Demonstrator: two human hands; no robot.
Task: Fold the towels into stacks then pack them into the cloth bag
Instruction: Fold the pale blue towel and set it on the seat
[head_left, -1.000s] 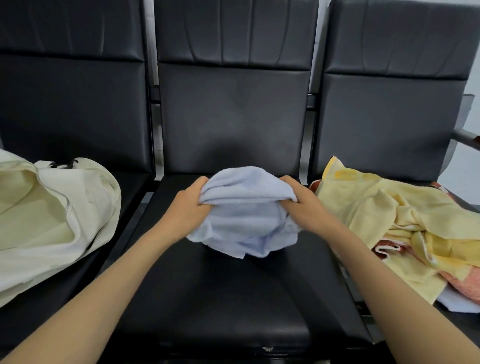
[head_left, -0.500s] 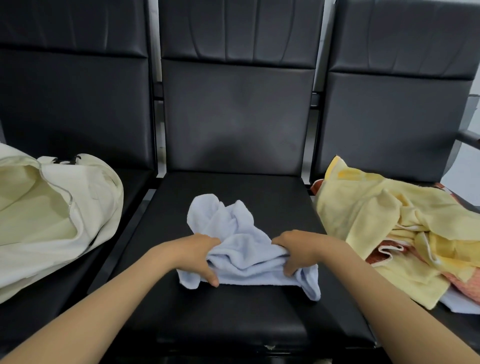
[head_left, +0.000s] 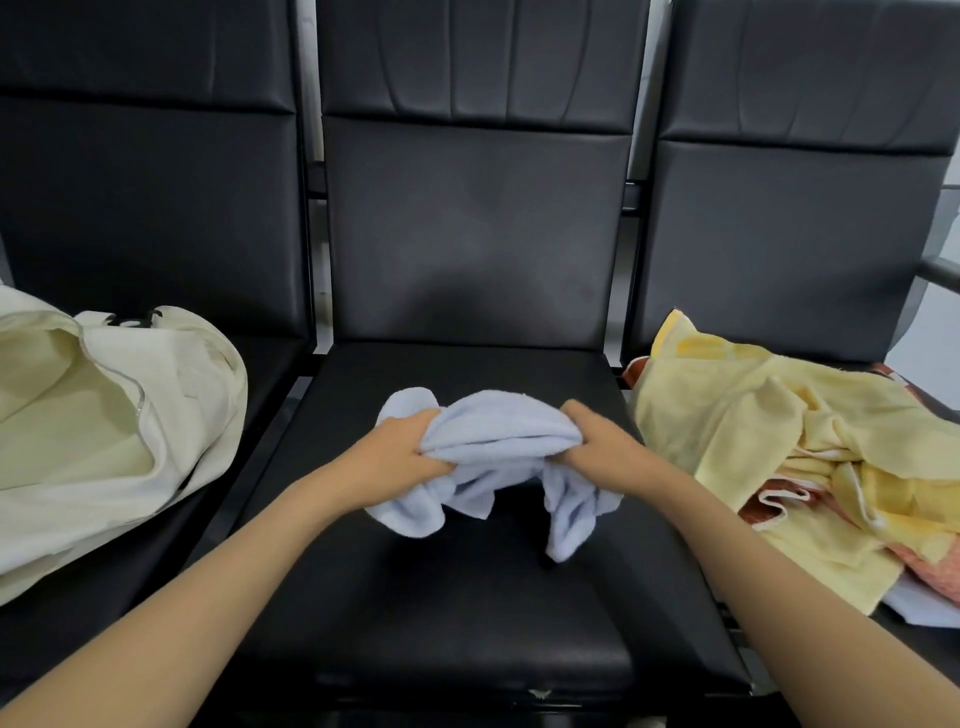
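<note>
On the middle black seat (head_left: 467, 613), between the cloth bag (head_left: 130, 415) and the yellow towels (head_left: 753, 415), the left hand (head_left: 397, 460) and right hand (head_left: 605, 447) each have a tight grip on the bunched blue towel (head_left: 498, 431), whose hanging corners may well fold in crooked.

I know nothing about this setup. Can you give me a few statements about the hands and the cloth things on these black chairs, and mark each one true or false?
1. The left hand and right hand both grip the pale blue terry towel. True.
2. That towel lies folded flat. False: it is bunched up, with its ends hanging.
3. The cream cloth bag lies on the left black padded chair. True.
4. The yellow terry towels are packed in the bag. False: they lie heaped on the right black padded chair.
</note>
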